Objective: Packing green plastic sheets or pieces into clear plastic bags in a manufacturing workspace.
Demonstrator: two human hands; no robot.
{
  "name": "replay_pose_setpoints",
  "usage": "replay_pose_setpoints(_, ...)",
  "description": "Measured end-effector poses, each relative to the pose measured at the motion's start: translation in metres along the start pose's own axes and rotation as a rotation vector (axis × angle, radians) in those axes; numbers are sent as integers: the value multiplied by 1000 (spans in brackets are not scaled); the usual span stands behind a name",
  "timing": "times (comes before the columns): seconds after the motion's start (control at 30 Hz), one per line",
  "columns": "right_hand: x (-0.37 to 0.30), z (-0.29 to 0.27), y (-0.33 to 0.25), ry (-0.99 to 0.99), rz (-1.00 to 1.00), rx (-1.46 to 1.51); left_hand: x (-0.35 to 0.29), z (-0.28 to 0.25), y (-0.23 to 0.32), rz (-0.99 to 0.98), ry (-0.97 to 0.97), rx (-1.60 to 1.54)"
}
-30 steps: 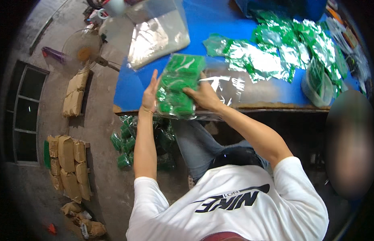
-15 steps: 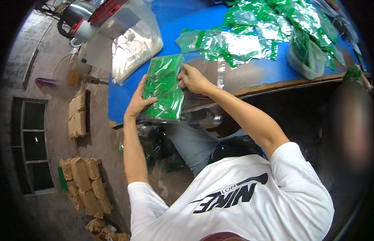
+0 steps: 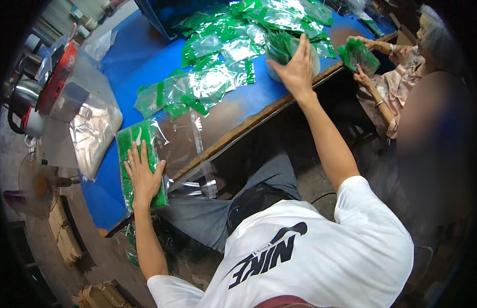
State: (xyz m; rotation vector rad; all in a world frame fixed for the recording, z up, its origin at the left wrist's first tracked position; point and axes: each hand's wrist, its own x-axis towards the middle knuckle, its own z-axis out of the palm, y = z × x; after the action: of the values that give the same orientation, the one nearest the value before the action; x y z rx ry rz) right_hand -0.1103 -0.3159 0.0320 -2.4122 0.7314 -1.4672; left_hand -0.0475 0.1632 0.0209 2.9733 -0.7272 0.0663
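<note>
My left hand point(image 3: 142, 177) lies flat on a clear bag packed with green packets point(image 3: 126, 141), its fingers stretched out. The bag rests at the table's near left edge. My right hand point(image 3: 298, 66) is over a translucent plastic tub point(image 3: 273, 73) at the right edge, thumb and fingers apart. Green plastic packets point(image 3: 279, 43) stand upright inside the tub, close to my fingers. Whether the fingertips touch them is unclear. An empty clear bag point(image 3: 182, 136) lies flat just right of the filled one.
Loose green and clear packets point(image 3: 213, 84) are spread over the blue table point(image 3: 126, 56). At the left stand a clear bin with a red lid point(image 3: 59, 72) and a stack of clear bags point(image 3: 95, 128). A co-worker at the right holds green packets point(image 3: 359, 56).
My right hand has left the filled bag and reached right to the tub. My left hand has moved from the bag's side onto its top. The view has swung right.
</note>
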Motion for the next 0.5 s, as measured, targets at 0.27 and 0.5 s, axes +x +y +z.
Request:
replay_pose_setpoints(0.27,38,0,52,-184,238,255,-20,-24,-80,-67,-202,-16)
replay_pose_setpoints(0.5,39,-25,-109,-776,-244,769,-14,-52,26,73,517,-560)
